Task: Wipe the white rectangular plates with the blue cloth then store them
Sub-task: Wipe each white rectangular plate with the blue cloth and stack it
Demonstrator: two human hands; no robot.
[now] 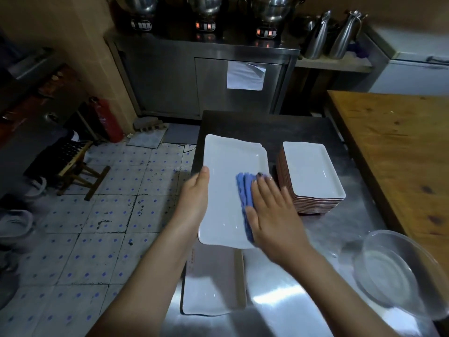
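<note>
Pressing the blue cloth [245, 190] flat onto a white rectangular plate [230, 161], the right hand [269, 212] lies palm down with its fingers straight and close together, the thumb angled out to the left over the bunched fabric. The cloth sits on the plate's right half, partly hidden under the palm.

The left hand [194, 200] grips the plate's left rim. Its thumb lies straight along the top edge, and the other fingers are under the plate and out of sight, so how they lie cannot be told. The plate is raised over the near-left part of the steel table [291, 305], with its far end reaching out over the table's dark far portion.

Below it, nearer the person, another white plate [209, 288] lies flat on the steel. To the right of the held plate stands a stack of plates [313, 176] – white on top, with reddish-brown edges showing down the side.

A clear glass bowl [393, 276] sits at the table's near-right corner, beside a wooden table [401, 142]. Off to the left are a tiled floor [102, 215] with blue dots, a small wooden stool [80, 166] and a red fire extinguisher [109, 120].
</note>
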